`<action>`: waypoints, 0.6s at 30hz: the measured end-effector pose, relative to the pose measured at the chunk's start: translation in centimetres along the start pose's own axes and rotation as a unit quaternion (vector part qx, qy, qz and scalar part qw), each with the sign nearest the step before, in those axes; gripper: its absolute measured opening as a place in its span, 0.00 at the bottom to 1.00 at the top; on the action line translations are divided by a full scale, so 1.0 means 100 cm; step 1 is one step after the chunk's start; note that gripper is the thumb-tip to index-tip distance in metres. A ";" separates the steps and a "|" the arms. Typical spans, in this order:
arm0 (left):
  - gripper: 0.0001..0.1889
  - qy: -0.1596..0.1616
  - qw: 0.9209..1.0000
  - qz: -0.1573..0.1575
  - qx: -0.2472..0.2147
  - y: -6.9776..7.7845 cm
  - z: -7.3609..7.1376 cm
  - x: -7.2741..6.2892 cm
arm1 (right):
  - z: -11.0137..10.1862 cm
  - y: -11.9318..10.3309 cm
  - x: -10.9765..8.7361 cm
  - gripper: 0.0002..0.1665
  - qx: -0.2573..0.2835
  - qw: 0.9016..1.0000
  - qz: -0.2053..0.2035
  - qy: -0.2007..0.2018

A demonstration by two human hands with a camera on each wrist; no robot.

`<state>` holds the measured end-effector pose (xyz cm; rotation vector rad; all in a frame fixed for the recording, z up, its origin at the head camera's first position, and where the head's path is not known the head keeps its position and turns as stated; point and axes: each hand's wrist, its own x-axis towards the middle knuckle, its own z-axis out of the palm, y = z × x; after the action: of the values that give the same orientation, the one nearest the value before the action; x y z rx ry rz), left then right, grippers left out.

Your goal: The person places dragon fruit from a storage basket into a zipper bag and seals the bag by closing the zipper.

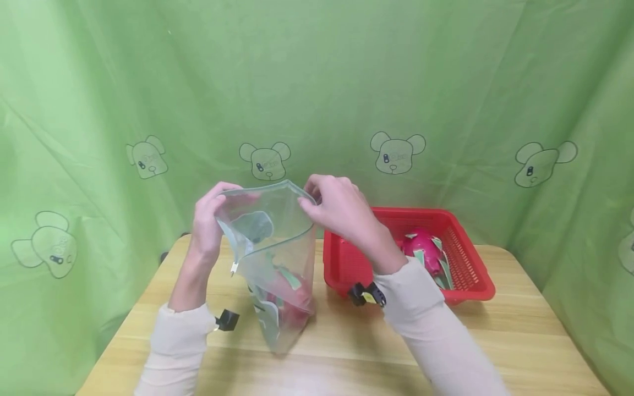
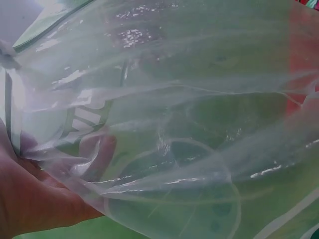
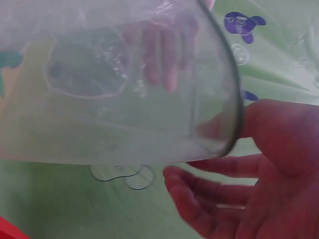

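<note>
"Off-white long fabric sleeves (image 1: 436, 330) nearest the head camera, with a small black boxy device (image 1: 227, 320) near each cuff."

"And past the cuffs?"

"Clear, soft plastic zip bag (image 1: 272, 261) with a pale green rim and a white slider (image 1: 234, 268), base apparently on a light wood-grain tabletop (image 1: 356, 352), mouth gaping upward. Held at the left of the rim by the left hand (image 1: 208, 223), at the right by the right hand (image 1: 342, 206)."

"Anything inside?"

"Down low, blurred through the film, pinkish-red fruit with green scales (image 1: 294, 308); count not clear."

"And farther right?"

"Beside the bag, partly behind the right forearm, a red perforated plastic basket (image 1: 463, 256), holding a glossy magenta dragon fruit with green-tipped scales (image 1: 422, 248). Behind everything, a light green curtain (image 1: 322, 110) printed with outlined round-eared animal heads."

"Left wrist view?"

"Mostly filled by creased, shiny film. Left hand at lower left, pinching the bag's edge, one finger dim through the plastic. Red patch at the right edge, too vague to name."

"Right wrist view?"

"Rim curving down to the right hand, pinched there between thumb and finger, with the other fingers loosely bent below, outside the bag. Left-hand fingers visible through the film; cannot tell from here how firmly pressed."
</note>
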<state>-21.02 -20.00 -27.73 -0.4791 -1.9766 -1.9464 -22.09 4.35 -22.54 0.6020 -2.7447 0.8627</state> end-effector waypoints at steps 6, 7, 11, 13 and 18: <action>0.21 -0.001 1.000 -0.018 0.002 -0.001 0.000 -0.002 | 0.009 0.002 0.014 0.11 0.028 1.000 0.002 -0.010; 0.21 0.001 1.000 -0.019 0.003 -0.002 0.000 -0.003 | 0.010 0.002 0.016 0.11 0.030 1.000 0.003 -0.007; 0.20 0.011 1.000 -0.019 0.007 -0.003 0.000 -0.005 | 0.011 0.001 0.018 0.11 0.041 0.999 0.013 0.013; 0.19 0.013 1.000 -0.020 0.007 -0.004 0.000 -0.007 | 0.011 0.001 0.018 0.11 0.054 0.998 0.021 0.018; 0.27 0.012 0.998 -0.042 0.033 -0.005 -0.002 -0.013 | 0.012 0.000 0.019 0.10 0.085 0.995 0.049 0.030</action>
<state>-20.13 -20.22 -28.77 -0.3580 -2.0688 -1.9209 -23.87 3.07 -22.98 0.4649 -2.6833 1.1268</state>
